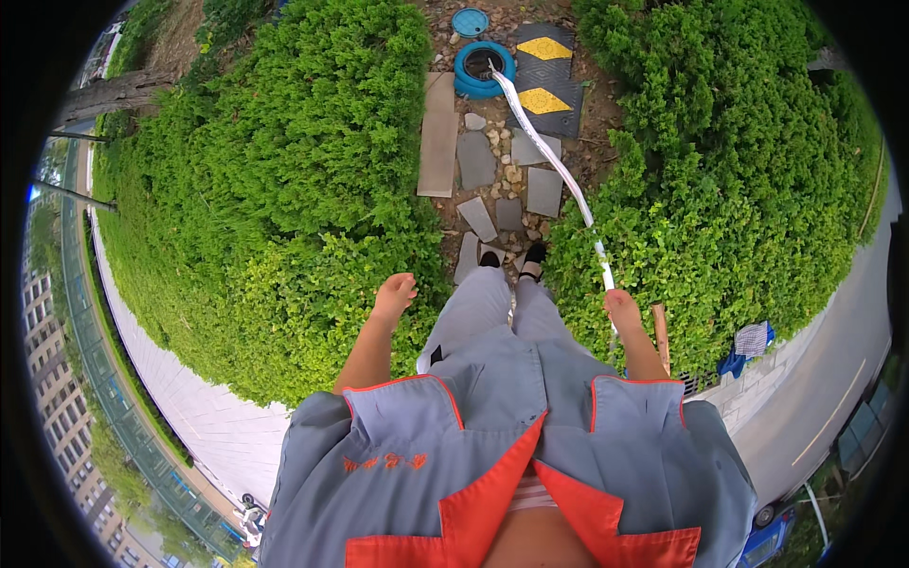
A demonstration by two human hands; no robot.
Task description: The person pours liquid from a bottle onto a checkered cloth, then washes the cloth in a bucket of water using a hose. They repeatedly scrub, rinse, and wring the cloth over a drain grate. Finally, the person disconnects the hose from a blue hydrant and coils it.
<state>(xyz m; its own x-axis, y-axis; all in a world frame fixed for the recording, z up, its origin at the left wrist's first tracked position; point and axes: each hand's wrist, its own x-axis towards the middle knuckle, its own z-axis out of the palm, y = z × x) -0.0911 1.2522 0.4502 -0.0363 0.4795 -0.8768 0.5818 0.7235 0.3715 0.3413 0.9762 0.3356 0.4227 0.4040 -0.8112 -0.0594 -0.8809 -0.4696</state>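
Note:
My right hand (623, 311) is closed around a long, flattened white hose (550, 153). From the hand, the hose runs forward past the right-hand bushes and bends into the opening of a round blue-rimmed access pit (465, 85). Its far end lies over the dark opening; how deep it reaches is hidden. My left hand (395, 295) hangs in front of the left-hand bushes, fingers loosely curled, with nothing visible in it. A round blue cover (470, 23) lies on the ground beyond the pit.
Flat stone slabs (476, 159) and loose rocks form an uneven path between dense hedges (284, 142). Black-and-yellow rubber ramp pieces (545, 78) and a long board (437, 153) flank the pit. A wooden handle (661, 334) stands near my right forearm; cloth (753, 341) lies farther right.

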